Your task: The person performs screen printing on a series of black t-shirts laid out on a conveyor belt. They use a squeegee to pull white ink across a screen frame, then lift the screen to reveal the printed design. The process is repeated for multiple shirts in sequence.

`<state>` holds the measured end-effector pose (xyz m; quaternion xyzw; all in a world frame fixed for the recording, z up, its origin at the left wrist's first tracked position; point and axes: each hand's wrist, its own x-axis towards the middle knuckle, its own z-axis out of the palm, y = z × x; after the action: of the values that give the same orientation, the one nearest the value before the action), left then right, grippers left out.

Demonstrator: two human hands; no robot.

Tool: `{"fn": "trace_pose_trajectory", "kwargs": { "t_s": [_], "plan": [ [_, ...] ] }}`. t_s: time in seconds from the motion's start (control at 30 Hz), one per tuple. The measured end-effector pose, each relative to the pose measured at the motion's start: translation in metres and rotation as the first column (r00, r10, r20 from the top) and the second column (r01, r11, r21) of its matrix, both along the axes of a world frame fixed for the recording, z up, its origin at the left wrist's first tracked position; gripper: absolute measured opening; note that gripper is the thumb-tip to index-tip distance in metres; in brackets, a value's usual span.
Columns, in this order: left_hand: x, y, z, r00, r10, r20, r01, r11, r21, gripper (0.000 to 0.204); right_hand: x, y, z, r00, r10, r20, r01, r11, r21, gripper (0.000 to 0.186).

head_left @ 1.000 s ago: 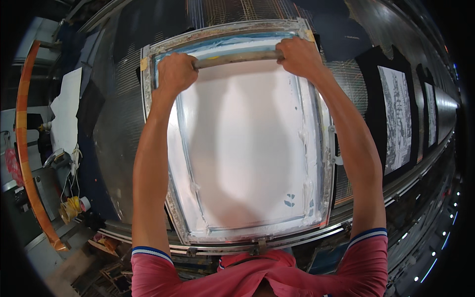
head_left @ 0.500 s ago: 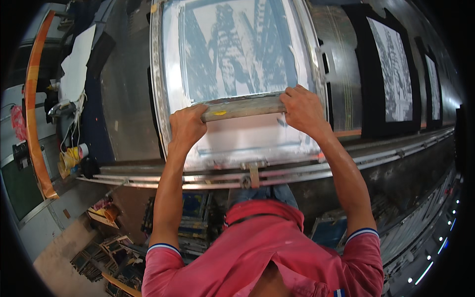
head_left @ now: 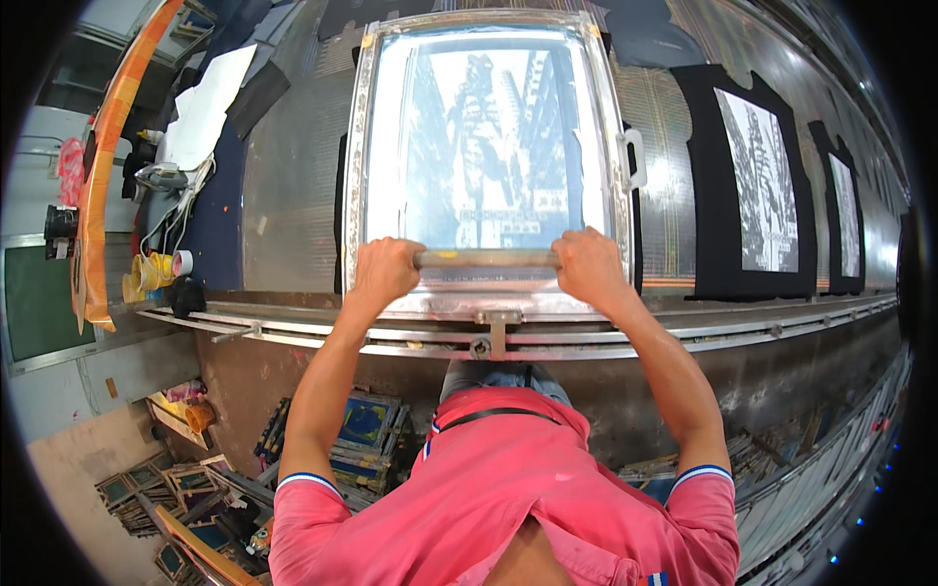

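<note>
Both my hands grip a squeegee with a worn bar handle (head_left: 489, 259), one at each end. My left hand (head_left: 388, 272) is closed round its left end, my right hand (head_left: 589, 266) round its right end. The squeegee lies across the near part of a framed printing screen (head_left: 489, 146), whose mesh shows a white and blue-grey picture. A metal frame (head_left: 358, 166) surrounds the mesh, with a light handle (head_left: 637, 159) on its right side. Dark cloth edges peek out beside the frame. The squeegee's blade is hidden from above.
Black garment pieces with grey-white prints (head_left: 757, 181) lie on the long table to the right. Metal rails (head_left: 547, 344) run along its near edge, with a bracket (head_left: 500, 332) at the screen. On the left are an iron (head_left: 161, 176), tape rolls (head_left: 183, 262) and an orange strip (head_left: 98, 215).
My hands have pulled the squeegee toward me, nearer the screen's front edge. Its handle looks tilted differently. The whole view has shifted, showing more of the screen's far end.
</note>
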<state>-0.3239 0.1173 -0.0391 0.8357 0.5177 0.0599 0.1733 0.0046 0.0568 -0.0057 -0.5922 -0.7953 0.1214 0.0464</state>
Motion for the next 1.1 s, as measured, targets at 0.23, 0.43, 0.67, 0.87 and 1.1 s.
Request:
{"fn": "trace_pose_trajectory", "kwargs": {
  "t_s": [0.23,0.43,0.67,0.87,1.1],
  "plan": [
    [0.021,0.139,0.016,0.999,0.005,-0.039,-0.001,0.996,0.092,0.017,0.023,0.143,0.018,0.99,0.005,0.141,-0.02,0.994,0.106,0.011],
    [0.047,0.269,0.046,0.99,0.039,-0.133,-0.018,0.987,0.159,0.023,0.049,0.274,0.041,0.971,-0.044,0.236,0.025,0.996,0.081,0.019],
    [0.051,0.315,0.075,0.99,-0.012,-0.14,0.049,0.962,0.268,0.023,0.067,0.324,0.047,0.972,-0.012,0.235,-0.054,0.96,0.274,0.029],
    [0.038,0.258,0.072,0.994,-0.043,-0.096,0.071,0.947,0.314,0.023,0.052,0.262,0.075,0.963,-0.023,0.268,-0.006,0.994,0.106,0.026],
    [0.017,0.137,0.057,0.999,-0.03,-0.027,0.033,0.994,0.103,0.024,0.023,0.14,0.061,0.994,0.015,0.105,-0.015,1.0,-0.002,0.009]
  ]
}}
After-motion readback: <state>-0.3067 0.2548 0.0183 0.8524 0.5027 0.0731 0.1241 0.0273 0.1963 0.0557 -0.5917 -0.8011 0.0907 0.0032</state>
